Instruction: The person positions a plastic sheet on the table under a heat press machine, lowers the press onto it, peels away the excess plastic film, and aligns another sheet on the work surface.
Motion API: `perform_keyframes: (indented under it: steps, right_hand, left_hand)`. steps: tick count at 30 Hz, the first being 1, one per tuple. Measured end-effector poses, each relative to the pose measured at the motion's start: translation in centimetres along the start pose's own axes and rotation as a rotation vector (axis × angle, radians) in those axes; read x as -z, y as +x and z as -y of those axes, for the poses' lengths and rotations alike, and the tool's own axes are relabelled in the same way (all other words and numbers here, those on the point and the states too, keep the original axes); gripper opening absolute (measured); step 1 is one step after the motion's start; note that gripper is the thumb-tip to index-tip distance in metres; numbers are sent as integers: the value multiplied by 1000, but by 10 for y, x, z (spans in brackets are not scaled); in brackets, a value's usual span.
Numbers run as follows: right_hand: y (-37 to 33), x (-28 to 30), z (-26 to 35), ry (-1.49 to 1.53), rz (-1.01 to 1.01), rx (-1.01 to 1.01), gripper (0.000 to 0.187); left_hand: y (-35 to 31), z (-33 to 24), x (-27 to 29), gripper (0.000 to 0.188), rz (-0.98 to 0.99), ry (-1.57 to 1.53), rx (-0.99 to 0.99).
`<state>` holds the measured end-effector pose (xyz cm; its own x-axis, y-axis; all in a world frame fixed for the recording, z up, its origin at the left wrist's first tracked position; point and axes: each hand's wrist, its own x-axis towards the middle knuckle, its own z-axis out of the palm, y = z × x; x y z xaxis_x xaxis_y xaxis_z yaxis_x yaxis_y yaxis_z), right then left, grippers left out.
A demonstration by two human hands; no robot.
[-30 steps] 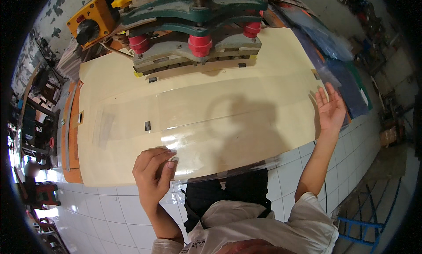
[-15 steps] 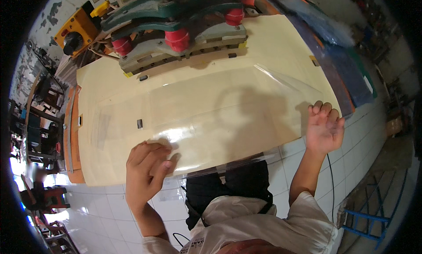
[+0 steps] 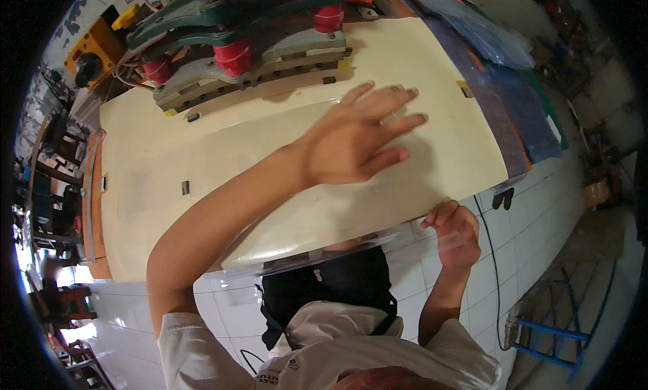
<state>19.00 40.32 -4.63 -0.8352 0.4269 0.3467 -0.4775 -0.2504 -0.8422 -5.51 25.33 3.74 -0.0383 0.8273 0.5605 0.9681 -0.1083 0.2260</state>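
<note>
The person's left hand [image 3: 368, 133], open with its fingers spread, was over a clear plastic sheet [image 3: 297, 245], while the right hand [image 3: 459, 238] was curled at the sheet's near right side; whether its fingers pinched the film could not be told. The sheet lay across the front and middle of a cream board [image 3: 466, 144], its near edge hanging past the board toward the person's lap. That loose overhang looked like the likeliest trouble: a tug from the right hand or a brush of the clothing might drag the sheet askew, and an uneven sweep of the left palm could leave a ripple. The left forearm slanted across the board from the lower left, elbow bent, palm down and fingertips pointing right; firm contact could not be confirmed. The right forearm rose from below, its hand just beyond the board's front edge. Farther out, a small dark block [image 3: 185, 187] sat left of the left forearm, a green-and-red machine [image 3: 233, 58] stood over the far side, and blue sheeting [image 3: 496, 106] lay beyond the right edge.
</note>
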Motion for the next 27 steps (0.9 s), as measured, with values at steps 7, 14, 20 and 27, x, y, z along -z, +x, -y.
perform_keyframes:
  steps: [7,14,20,27]
  right_hand:
    - [-20,18,-1,-85,-125,-53,48]
    - [-19,9,-6,0,-113,24,58]
    - [-22,14,-14,-338,-201,95,49]
    - [-27,17,-12,-187,-343,68,43]
  left_hand:
    - [-11,15,-53,51,135,-19,-49]
    - [-9,14,-55,55,67,-12,106]
    - [-7,12,-53,53,44,4,108]
    - [-8,13,-55,51,31,-9,79]
